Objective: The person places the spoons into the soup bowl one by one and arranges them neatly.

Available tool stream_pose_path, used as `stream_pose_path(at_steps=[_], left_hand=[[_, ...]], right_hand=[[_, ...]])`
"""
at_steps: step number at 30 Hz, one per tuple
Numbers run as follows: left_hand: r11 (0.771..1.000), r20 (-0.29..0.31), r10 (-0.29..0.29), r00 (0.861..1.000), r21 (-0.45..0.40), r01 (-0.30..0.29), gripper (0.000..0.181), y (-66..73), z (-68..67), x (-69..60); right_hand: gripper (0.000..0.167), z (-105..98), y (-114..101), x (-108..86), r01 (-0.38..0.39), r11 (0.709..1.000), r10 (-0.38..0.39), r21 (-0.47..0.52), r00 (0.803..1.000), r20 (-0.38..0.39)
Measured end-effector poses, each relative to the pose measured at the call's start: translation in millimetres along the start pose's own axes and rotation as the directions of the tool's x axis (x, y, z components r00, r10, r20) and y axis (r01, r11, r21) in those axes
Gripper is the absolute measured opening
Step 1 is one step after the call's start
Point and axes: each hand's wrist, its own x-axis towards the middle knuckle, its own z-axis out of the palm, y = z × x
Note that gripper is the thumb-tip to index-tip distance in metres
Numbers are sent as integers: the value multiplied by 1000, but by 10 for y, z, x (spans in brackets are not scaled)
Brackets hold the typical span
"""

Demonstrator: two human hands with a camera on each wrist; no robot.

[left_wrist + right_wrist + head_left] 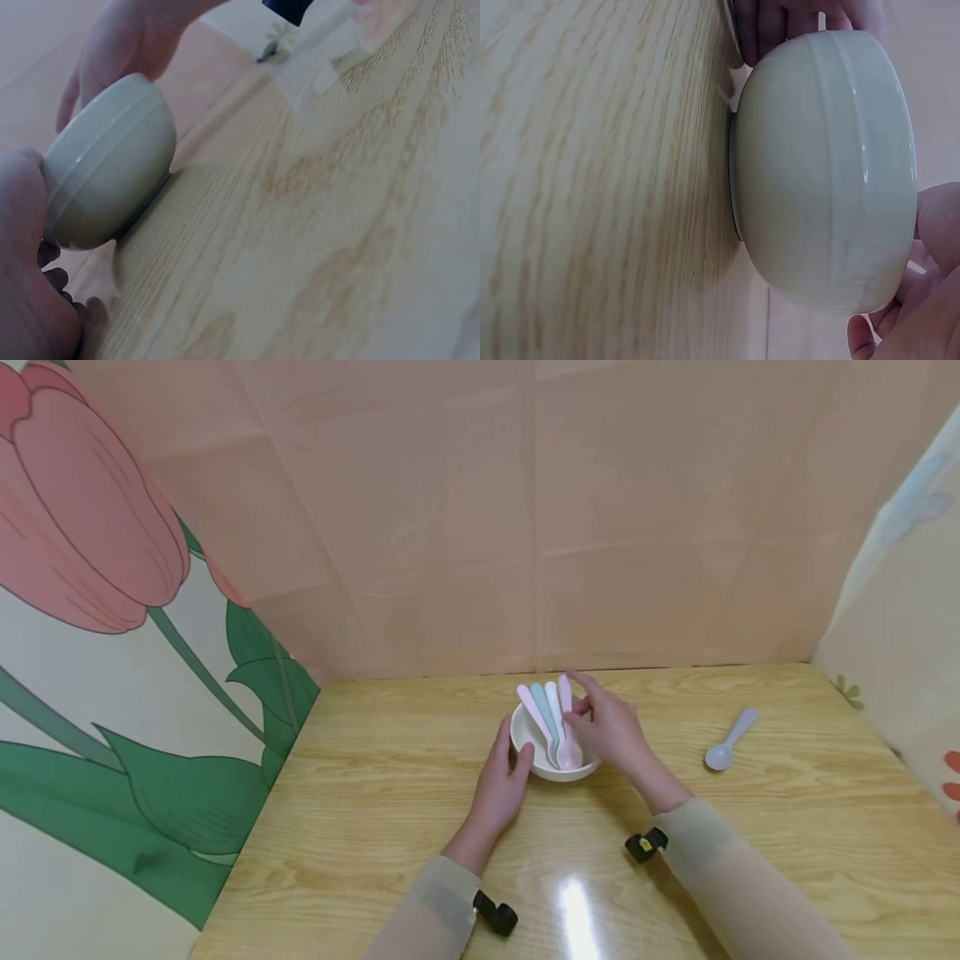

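Note:
A white bowl (558, 774) stands on the wooden table with several small spoons in it, their handles leaning on the far rim. From left these are a pink spoon (534, 710), a blue-green spoon (543, 706), a white spoon (553, 700) and a second pink spoon (570, 755). My left hand (504, 781) holds the bowl's left side, thumb at the rim. With thumb and fingers, my right hand (611, 727) pinches the handle of the rightmost pink spoon. Both wrist views show the bowl's outside (120, 165) (817, 172); its contents are hidden there.
A pale lilac spoon (731, 742) lies on the table (360, 827) to the right of the bowl. Behind the table rises a pinkish cloth backdrop (450, 527), and a tulip-printed panel (180, 793) borders the left side.

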Motion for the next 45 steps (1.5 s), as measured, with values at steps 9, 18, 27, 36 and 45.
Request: stream_pose_path(at_steps=[9,18,27,36,45], left_hand=[[1000,-1,-2,1000,-5,2,69,22,-6,0],[999,6,-39,999,18,39,70,21,-3,7],[999,3,-50,999,18,50,70,9,2,15],[998,2,-56,998,16,56,71,23,5,3],[999,-4,-45,999,13,45,70,32,-3,-7]], right_hand=[[73,25,-42,8,-14,999,14,-36,1000,-18],[68,35,-45,8,-8,994,6,-109,1000,-18],[65,35,-56,15,-14,993,14,-121,1000,-6],[62,17,-65,-7,-49,992,52,-118,998,21],[59,0,-58,-11,-43,995,44,-85,999,11]])
